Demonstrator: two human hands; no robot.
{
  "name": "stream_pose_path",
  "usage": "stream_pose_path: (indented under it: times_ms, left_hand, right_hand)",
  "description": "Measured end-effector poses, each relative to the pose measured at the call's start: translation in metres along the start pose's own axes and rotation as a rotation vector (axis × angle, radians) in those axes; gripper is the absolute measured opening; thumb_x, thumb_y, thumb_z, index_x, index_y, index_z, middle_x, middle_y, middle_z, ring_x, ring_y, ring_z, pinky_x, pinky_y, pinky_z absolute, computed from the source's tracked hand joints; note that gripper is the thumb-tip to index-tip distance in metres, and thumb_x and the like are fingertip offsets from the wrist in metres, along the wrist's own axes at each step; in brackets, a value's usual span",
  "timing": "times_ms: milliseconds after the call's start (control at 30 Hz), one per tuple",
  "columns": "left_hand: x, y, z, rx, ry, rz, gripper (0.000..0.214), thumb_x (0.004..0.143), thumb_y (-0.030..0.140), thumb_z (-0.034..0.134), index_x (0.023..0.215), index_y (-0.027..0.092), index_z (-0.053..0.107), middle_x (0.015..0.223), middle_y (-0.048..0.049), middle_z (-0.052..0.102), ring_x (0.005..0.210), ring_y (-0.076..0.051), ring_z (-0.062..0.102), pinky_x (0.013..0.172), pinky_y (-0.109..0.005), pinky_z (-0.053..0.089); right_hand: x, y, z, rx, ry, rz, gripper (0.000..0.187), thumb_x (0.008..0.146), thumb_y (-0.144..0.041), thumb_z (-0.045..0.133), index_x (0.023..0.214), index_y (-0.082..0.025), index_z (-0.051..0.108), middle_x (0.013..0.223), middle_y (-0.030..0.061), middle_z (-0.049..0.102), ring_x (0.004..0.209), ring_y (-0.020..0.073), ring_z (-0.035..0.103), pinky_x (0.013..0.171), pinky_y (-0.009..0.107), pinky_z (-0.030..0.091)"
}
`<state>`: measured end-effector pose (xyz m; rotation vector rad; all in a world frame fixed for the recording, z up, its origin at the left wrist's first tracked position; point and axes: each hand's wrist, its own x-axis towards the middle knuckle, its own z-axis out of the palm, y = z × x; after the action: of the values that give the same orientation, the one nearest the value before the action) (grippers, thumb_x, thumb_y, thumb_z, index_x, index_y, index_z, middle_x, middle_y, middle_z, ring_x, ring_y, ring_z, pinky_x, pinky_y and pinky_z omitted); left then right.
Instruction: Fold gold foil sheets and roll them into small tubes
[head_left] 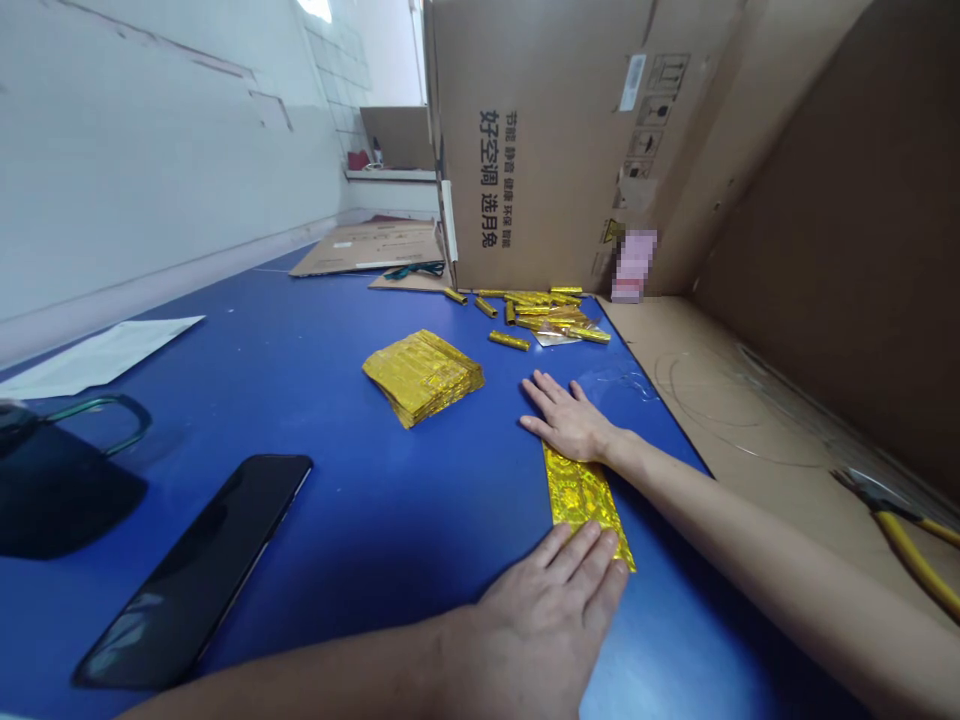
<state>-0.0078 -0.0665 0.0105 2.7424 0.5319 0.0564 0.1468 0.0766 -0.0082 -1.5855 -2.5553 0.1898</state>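
A strip of shiny gold foil paper (574, 490) lies flat on the blue table in the head view. Its near end is under the fingers of my left hand (551, 605), which rests flat, palm down. Across the far end lies my right hand (566, 418), fingers spread on the table. The palm undersides are hidden. Left of my right hand sits a fanned stack of gold foil paper (420, 372). Beyond it, several rolled gold foil tubes (510, 341) are scattered by the box, some around a small clear packet (559, 338).
A black phone (199, 570) and a dark mug (64, 490) are at the left, near a white sheet (105, 355). A large cardboard box (555, 150) stands behind. Yellow-handled pliers (911, 545) and loose wire (705, 415) lie on cardboard at the right.
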Motion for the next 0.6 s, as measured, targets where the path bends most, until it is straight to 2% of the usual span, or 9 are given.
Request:
stream_pose_path:
  times_ms: [100, 200, 267, 333, 433, 600]
  left_hand:
    - [-0.001, -0.001, -0.006, -0.054, 0.006, 0.008, 0.081, 0.073, 0.051, 0.052, 0.131, 0.003, 0.023, 0.138, -0.0187, 0.017, 0.128, -0.026, 0.010, 0.105, -0.038, 0.010]
    - [0.000, -0.008, -0.020, -0.118, 0.063, -0.060, 0.083, 0.072, 0.059, 0.046, 0.130, 0.003, 0.025, 0.136, -0.0201, 0.023, 0.125, -0.027, 0.022, 0.101, -0.035, 0.024]
    - [0.003, -0.017, -0.029, -0.093, 0.157, -0.169, 0.072, 0.077, 0.055, 0.043, 0.128, 0.005, 0.031, 0.133, -0.0175, 0.032, 0.122, -0.026, 0.030, 0.098, -0.036, 0.028]
    - [0.006, -0.027, -0.035, -0.030, 0.198, -0.194, 0.053, 0.082, 0.043, 0.043, 0.122, 0.008, 0.040, 0.125, -0.0136, 0.043, 0.116, -0.024, 0.038, 0.097, -0.035, 0.030]
    - [0.013, -0.038, -0.033, 0.050, 0.185, -0.174, 0.042, 0.082, 0.032, 0.045, 0.116, 0.009, 0.046, 0.117, -0.0112, 0.049, 0.109, -0.023, 0.042, 0.094, -0.033, 0.033]
    - [0.021, -0.040, -0.020, 0.114, 0.187, -0.135, 0.054, 0.081, 0.038, 0.045, 0.125, 0.007, 0.036, 0.117, -0.0123, 0.047, 0.107, -0.024, 0.042, 0.093, -0.033, 0.034]
  right_hand:
    - [0.000, 0.001, 0.001, -0.002, -0.003, 0.000, 0.072, 0.081, -0.062, 0.015, 0.136, -0.016, 0.016, 0.143, 0.0128, 0.009, 0.129, 0.0257, 0.007, 0.100, 0.052, 0.007]
    - [-0.002, -0.001, 0.001, -0.003, -0.006, -0.001, 0.072, 0.080, -0.062, 0.015, 0.136, -0.016, 0.016, 0.143, 0.0133, 0.010, 0.129, 0.0257, 0.007, 0.100, 0.052, 0.008]
    - [-0.002, -0.001, 0.000, 0.001, -0.005, -0.004, 0.073, 0.080, -0.063, 0.015, 0.136, -0.017, 0.016, 0.143, 0.0134, 0.010, 0.129, 0.0256, 0.007, 0.100, 0.051, 0.007]
    - [-0.002, -0.001, 0.000, 0.008, -0.002, -0.006, 0.074, 0.080, -0.063, 0.015, 0.136, -0.016, 0.016, 0.142, 0.0138, 0.010, 0.129, 0.0257, 0.007, 0.100, 0.051, 0.007]
    - [-0.002, -0.001, 0.000, 0.019, 0.008, -0.010, 0.075, 0.079, -0.064, 0.016, 0.136, -0.015, 0.016, 0.142, 0.0146, 0.010, 0.129, 0.0264, 0.007, 0.099, 0.052, 0.008]
    - [-0.002, 0.001, 0.001, 0.038, 0.025, -0.014, 0.076, 0.078, -0.065, 0.017, 0.136, -0.016, 0.017, 0.143, 0.0136, 0.010, 0.129, 0.0269, 0.007, 0.100, 0.051, 0.008]
